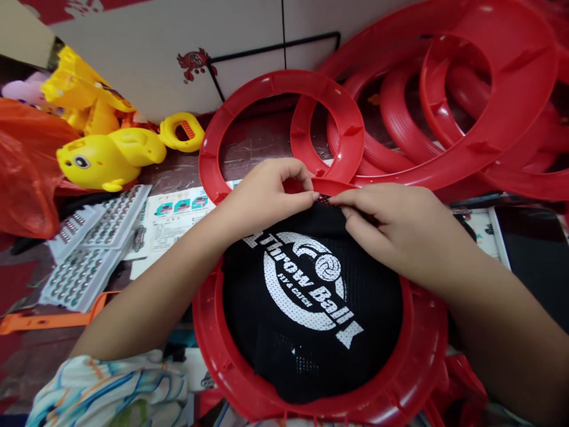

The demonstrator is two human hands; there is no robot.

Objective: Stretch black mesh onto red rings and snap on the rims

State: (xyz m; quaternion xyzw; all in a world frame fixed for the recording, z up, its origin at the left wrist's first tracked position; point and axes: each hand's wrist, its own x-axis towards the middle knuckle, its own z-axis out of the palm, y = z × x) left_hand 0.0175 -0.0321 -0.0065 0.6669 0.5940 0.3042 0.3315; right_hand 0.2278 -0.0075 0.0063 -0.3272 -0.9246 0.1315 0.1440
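Note:
A large red plastic ring [422,350] lies nearest me, with black mesh fabric [377,296] stretched across its opening. White lettering on the fabric reads "Throw Ball". At the ring's far side, my left hand [271,190] pinches the mesh edge between thumb and fingers. Just right of it, my right hand [386,219] pinches the same edge, its fingertips close to the left ones. A strip of red rim shows behind both hands. The fabric's edge under the fingertips is partly hidden.
Several loose red rings [208,148] pile up at the back and right. Yellow plastic toy parts [106,157] and an orange bag [26,160] stand at left, near trays of small metal pieces [84,273]. A phone-like dark slab [533,255] lies right; an orange strap [44,322] lies left.

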